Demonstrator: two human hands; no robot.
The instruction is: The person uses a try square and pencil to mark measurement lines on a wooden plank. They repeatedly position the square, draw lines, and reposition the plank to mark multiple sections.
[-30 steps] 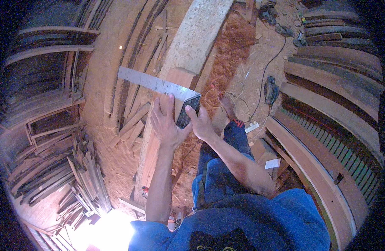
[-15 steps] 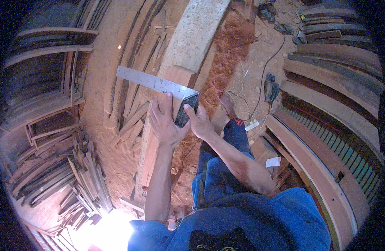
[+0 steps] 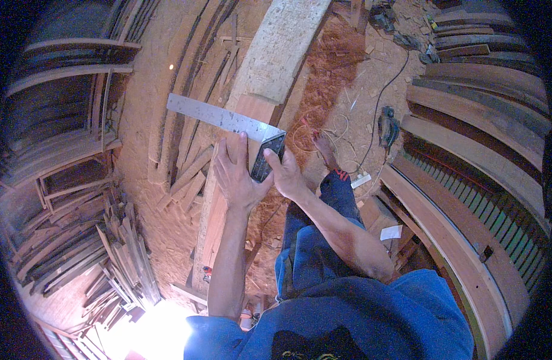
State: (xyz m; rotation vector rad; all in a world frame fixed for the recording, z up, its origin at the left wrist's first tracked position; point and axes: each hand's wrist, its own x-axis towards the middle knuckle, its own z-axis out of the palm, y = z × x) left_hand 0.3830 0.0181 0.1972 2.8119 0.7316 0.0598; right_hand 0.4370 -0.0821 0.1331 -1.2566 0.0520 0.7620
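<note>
A metal try square (image 3: pixel 219 117) lies across a long reddish wooden plank (image 3: pixel 219 210), its steel blade pointing left and its dark stock (image 3: pixel 267 158) running down the plank's right edge. My left hand (image 3: pixel 234 174) presses flat on the plank, fingers against the blade and stock. My right hand (image 3: pixel 286 173) grips the stock from the right side. A pale, rough thick beam (image 3: pixel 279 51) lies beyond the plank.
Reddish sawdust (image 3: pixel 324 78) covers the floor. A power tool (image 3: pixel 387 129) with a black cable lies to the right. Stacked planks (image 3: pixel 480 108) line the right; offcuts and slats (image 3: pixel 108 252) pile at the left. My bare foot (image 3: pixel 324 150) stands beside the plank.
Almost nothing differs; both hands stay on the square, which sits in the same place across the plank.
</note>
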